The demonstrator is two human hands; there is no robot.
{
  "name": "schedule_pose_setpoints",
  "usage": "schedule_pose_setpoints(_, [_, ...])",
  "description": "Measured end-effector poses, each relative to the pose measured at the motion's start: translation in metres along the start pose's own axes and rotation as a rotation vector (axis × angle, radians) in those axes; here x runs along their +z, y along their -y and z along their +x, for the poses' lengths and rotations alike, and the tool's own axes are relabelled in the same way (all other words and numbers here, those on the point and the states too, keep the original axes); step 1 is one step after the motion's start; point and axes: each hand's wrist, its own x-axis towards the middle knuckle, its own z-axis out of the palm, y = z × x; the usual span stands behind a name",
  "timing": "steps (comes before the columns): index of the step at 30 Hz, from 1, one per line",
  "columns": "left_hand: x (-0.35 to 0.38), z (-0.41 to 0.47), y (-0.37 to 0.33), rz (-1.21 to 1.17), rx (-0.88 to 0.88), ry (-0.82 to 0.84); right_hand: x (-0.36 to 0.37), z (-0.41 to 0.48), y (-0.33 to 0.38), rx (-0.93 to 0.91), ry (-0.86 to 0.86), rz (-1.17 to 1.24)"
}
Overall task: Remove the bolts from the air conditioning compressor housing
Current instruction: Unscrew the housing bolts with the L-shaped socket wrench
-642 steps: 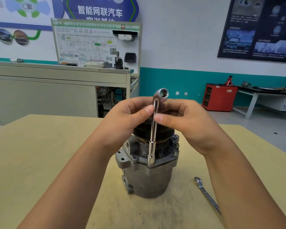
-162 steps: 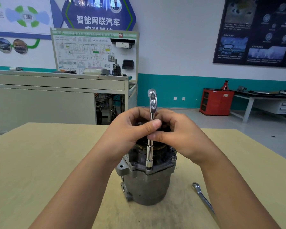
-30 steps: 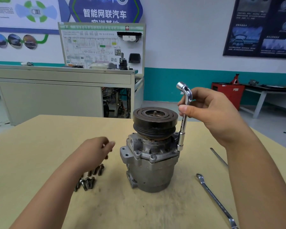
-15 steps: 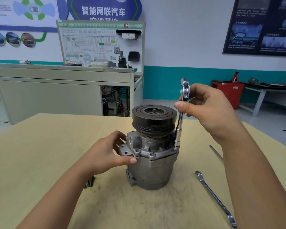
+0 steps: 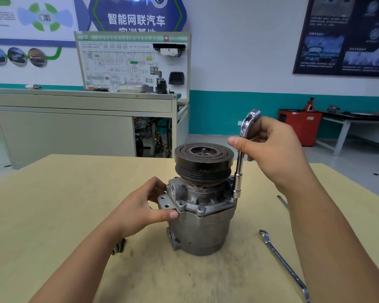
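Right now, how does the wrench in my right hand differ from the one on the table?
The socket wrench stands almost upright on the compressor, gripped by the right hand; the spanner lies flat on the table. The socket wrench has a round shaft and bent top; the spanner is thin and ring-ended. Both are shiny metal.

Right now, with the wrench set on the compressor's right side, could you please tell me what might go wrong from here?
The socket wrench stands close beside the pulley, gripped high by the right hand; if its socket slips off, knuckles may strike the pulley. The compressor stands unclamped on the table, steadied only by the left hand, so turning force might twist it. Loose bolts beside the left forearm could be knocked away.
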Motion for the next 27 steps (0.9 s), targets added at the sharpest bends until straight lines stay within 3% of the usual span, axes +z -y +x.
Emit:
schedule_pose_setpoints(10, [0.000, 0.002, 0.015, -0.054, -0.005, -0.048, 0.007, -0.003, 0.004, 0.041, -0.006, 0.031])
schedule_pose_setpoints(19, [0.005, 0.010, 0.025, 0.000, -0.014, -0.211, 0.016, -0.007, 0.009, 0.048, 0.041, 0.089])
schedule_pose_setpoints(27, [0.005, 0.014, 0.024, -0.091, 0.014, -0.180, 0.025, -0.010, 0.013, 0.047, 0.113, 0.107])
